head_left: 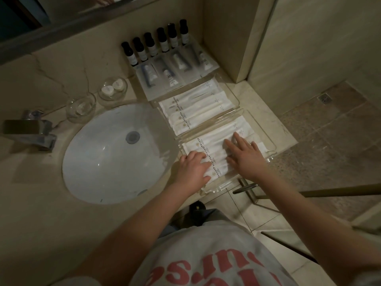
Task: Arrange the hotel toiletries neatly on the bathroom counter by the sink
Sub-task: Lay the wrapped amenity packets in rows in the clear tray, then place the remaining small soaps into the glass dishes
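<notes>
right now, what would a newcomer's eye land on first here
The left hand and right hand rest on white sachets in the near clear tray, just right of the sink. Beyond them, six dark-capped bottles stand in a row by the back wall.

Dim light falls on beige stone walls (224,27). A mirror (20,15) hangs at top left. Pale glossy floor tiles (247,213) meet a speckled shower floor (329,131) with a small square drain (324,98).
</notes>
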